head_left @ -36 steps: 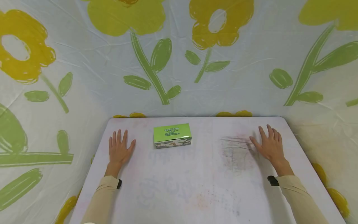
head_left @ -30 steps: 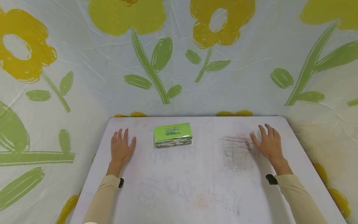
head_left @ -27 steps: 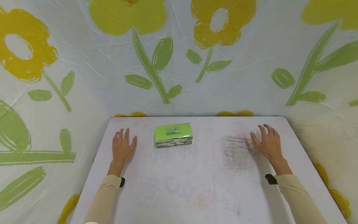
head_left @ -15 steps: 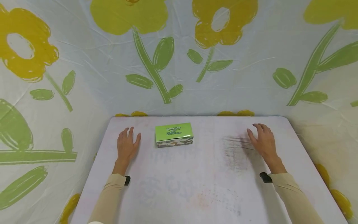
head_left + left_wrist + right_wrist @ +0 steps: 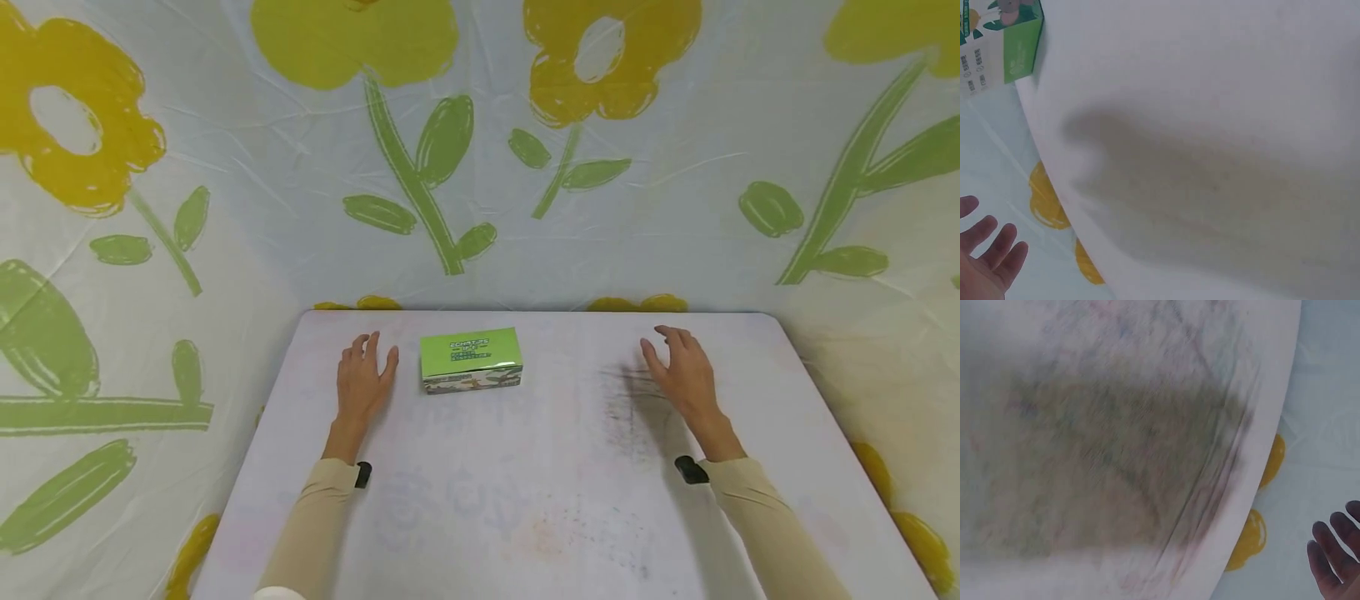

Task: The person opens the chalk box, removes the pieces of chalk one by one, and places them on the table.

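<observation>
A small box [image 5: 471, 360] with a bright green lid and patterned sides lies toward the back of the white table, left of centre. Just to its left is my left hand [image 5: 362, 382], fingers loosely bent and apart from the box. My right hand [image 5: 681, 371] is farther off to the right, over a dark smudged patch, its fingers relaxed and holding nothing. In the left wrist view a corner of the box [image 5: 1019, 50] shows at top left, with the left hand's fingers [image 5: 1004, 247] below it. The right wrist view catches the right hand's fingers [image 5: 1329, 550] at its lower right edge.
The white table [image 5: 480, 467] has faint writing and stains. Its back edge meets a hanging cloth [image 5: 660, 217] printed with yellow flowers and green stems, which also covers both sides.
Both hands have moved inward: the left one rightward, closer to the box, and the right one leftward. Their fingers have bent a little more. The view has shifted slightly; the box stays put.
</observation>
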A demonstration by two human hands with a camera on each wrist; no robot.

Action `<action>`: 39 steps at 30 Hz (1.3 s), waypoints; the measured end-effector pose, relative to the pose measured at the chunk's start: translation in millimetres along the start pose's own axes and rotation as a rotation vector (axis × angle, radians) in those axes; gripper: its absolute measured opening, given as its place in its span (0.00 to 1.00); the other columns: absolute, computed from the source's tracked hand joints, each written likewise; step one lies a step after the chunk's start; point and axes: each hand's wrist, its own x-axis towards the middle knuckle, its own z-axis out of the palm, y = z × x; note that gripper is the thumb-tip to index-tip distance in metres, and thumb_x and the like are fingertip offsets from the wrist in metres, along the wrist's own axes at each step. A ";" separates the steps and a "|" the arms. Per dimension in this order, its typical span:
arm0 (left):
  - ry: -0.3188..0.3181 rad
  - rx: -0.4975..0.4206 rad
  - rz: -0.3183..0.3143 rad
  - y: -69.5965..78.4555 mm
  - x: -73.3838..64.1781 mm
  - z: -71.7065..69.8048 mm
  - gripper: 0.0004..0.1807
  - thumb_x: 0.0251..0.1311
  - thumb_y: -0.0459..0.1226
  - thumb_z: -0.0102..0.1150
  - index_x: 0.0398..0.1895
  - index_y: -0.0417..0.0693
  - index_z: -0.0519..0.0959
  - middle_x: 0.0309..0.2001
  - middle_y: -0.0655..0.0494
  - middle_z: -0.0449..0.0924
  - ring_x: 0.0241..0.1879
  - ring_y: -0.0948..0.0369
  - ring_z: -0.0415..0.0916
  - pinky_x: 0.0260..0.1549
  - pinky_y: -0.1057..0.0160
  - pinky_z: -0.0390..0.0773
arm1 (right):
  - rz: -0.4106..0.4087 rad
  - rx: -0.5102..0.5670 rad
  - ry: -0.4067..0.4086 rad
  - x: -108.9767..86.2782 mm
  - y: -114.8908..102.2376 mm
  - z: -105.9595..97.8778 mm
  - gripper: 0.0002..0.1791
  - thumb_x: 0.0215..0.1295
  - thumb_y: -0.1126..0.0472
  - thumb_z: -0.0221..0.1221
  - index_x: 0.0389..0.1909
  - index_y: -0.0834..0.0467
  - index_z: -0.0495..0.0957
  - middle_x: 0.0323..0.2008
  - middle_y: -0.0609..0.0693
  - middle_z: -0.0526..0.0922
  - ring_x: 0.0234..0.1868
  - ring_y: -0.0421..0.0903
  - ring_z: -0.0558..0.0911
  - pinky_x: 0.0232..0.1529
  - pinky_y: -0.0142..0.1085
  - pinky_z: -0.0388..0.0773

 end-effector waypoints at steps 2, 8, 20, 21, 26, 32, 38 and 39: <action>0.013 -0.010 0.010 4.6 1.4 1.4 0.32 0.77 0.53 0.47 0.70 0.37 0.71 0.64 0.35 0.71 0.58 0.39 0.70 0.58 0.41 0.71 | -0.002 0.012 0.006 0.6 -3.5 2.7 0.20 0.67 0.62 0.66 0.53 0.72 0.78 0.47 0.70 0.80 0.44 0.67 0.79 0.42 0.62 0.76; 0.066 -0.035 0.052 17.4 4.5 5.6 0.30 0.76 0.52 0.49 0.67 0.36 0.73 0.61 0.35 0.74 0.55 0.39 0.72 0.54 0.41 0.73 | 0.022 0.046 -0.006 3.2 -15.6 10.5 0.19 0.69 0.61 0.65 0.54 0.70 0.78 0.48 0.68 0.81 0.46 0.64 0.80 0.42 0.60 0.77; 0.027 -0.103 0.034 43.6 5.8 11.4 0.30 0.77 0.52 0.47 0.68 0.37 0.73 0.61 0.36 0.74 0.57 0.42 0.72 0.57 0.43 0.75 | 0.060 0.153 -0.053 4.4 -36.1 24.9 0.19 0.72 0.59 0.63 0.55 0.69 0.78 0.50 0.66 0.82 0.44 0.64 0.82 0.43 0.59 0.79; 0.026 -0.109 0.033 45.6 5.4 11.9 0.30 0.77 0.52 0.47 0.68 0.37 0.73 0.61 0.36 0.74 0.57 0.42 0.72 0.56 0.43 0.75 | 0.066 0.163 -0.061 4.3 -37.8 26.0 0.19 0.72 0.59 0.63 0.56 0.68 0.78 0.50 0.66 0.82 0.44 0.64 0.82 0.43 0.58 0.79; 0.023 -0.136 0.033 54.0 4.4 14.7 0.29 0.77 0.51 0.49 0.67 0.37 0.73 0.59 0.35 0.74 0.56 0.41 0.74 0.55 0.42 0.76 | 0.086 0.224 -0.083 4.3 -47.0 33.2 0.20 0.73 0.59 0.62 0.57 0.69 0.77 0.51 0.66 0.82 0.44 0.65 0.83 0.44 0.59 0.80; -0.022 -0.151 0.008 60.1 3.6 19.7 0.30 0.77 0.50 0.49 0.69 0.36 0.72 0.58 0.35 0.74 0.54 0.42 0.75 0.54 0.44 0.79 | 0.120 0.280 -0.093 6.4 -57.5 45.9 0.20 0.72 0.58 0.63 0.57 0.69 0.77 0.50 0.65 0.83 0.43 0.66 0.84 0.44 0.58 0.81; -0.096 -0.192 -0.051 64.6 2.8 27.2 0.33 0.76 0.54 0.46 0.71 0.37 0.69 0.59 0.38 0.70 0.51 0.46 0.74 0.54 0.46 0.79 | 0.151 0.331 -0.129 7.1 -67.9 53.7 0.21 0.72 0.58 0.63 0.58 0.69 0.77 0.50 0.67 0.82 0.44 0.67 0.84 0.44 0.60 0.82; -0.102 -0.206 -0.058 65.1 2.7 28.2 0.33 0.76 0.54 0.47 0.71 0.37 0.69 0.59 0.38 0.70 0.51 0.47 0.74 0.55 0.46 0.79 | 0.155 0.338 -0.136 7.0 -69.0 54.8 0.21 0.72 0.59 0.63 0.58 0.69 0.76 0.50 0.67 0.82 0.44 0.67 0.84 0.44 0.60 0.82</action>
